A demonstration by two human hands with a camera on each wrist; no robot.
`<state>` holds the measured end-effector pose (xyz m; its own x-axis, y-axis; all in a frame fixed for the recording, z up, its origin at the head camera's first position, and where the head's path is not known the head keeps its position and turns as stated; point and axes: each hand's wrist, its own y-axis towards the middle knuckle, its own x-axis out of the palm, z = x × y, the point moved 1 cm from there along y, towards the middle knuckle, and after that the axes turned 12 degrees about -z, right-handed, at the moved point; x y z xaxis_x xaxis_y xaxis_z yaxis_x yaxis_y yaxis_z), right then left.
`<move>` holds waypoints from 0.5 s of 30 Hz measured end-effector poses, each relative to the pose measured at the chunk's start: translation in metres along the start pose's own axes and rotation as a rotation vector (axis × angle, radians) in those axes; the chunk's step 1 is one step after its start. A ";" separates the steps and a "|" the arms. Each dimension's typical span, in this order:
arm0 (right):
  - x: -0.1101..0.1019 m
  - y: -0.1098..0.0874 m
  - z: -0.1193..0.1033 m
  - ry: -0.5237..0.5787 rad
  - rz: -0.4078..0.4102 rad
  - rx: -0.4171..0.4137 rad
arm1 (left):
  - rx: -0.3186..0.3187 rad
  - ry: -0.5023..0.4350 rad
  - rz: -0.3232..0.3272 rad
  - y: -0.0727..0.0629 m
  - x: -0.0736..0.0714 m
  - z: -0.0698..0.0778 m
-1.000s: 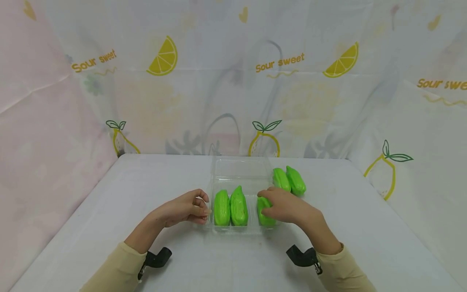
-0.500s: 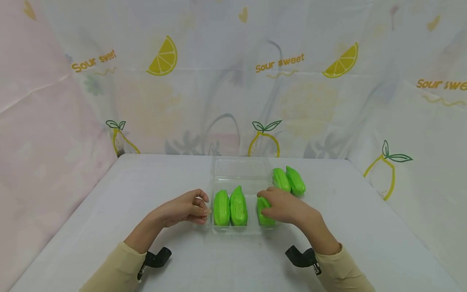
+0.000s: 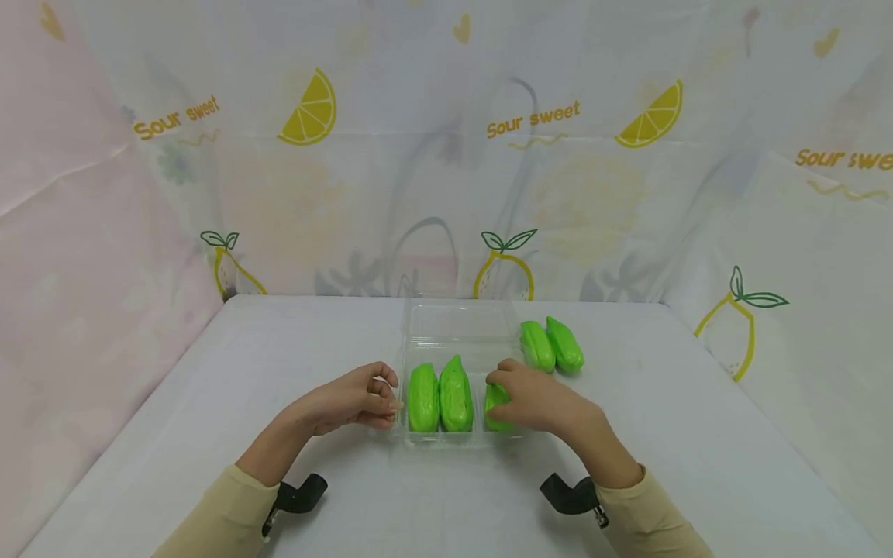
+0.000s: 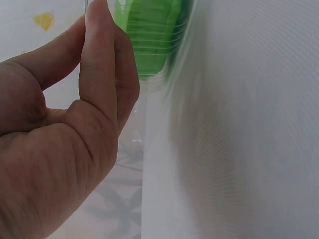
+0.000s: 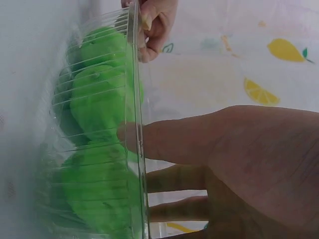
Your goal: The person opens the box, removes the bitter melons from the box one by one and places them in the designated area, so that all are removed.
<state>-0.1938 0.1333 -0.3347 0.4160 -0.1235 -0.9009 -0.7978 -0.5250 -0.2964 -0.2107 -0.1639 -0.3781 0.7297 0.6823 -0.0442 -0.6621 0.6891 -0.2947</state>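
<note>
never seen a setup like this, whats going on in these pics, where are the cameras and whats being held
There is no robot here, just a person working barehanded. The wide picture comes from a camera worn on the head, looking forward and down; the closer ones come from cameras on the left and right wrists. On the white table stands a clear plastic box, its lid open at the far side. Two elongated green fruits lie side by side in it. The left hand pinches the box at its left edge; the right hand grips a third green fruit in the box. Two more green fruits lie on the table beyond the right hand. A lemon-print cloth hangs behind.
</note>
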 end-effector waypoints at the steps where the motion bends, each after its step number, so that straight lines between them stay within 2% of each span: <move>1: 0.001 0.000 -0.001 0.007 -0.003 0.004 | 0.002 -0.001 -0.002 0.000 0.000 0.000; 7: 0.005 0.004 -0.006 0.003 0.006 0.033 | 0.004 -0.005 -0.005 0.001 -0.001 -0.001; 15: 0.007 0.003 -0.007 -0.024 0.019 0.014 | -0.001 -0.004 0.005 0.000 -0.001 -0.002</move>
<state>-0.1902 0.1251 -0.3398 0.3906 -0.1132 -0.9136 -0.8115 -0.5109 -0.2836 -0.2117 -0.1651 -0.3798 0.7261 0.6863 -0.0420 -0.6652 0.6857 -0.2955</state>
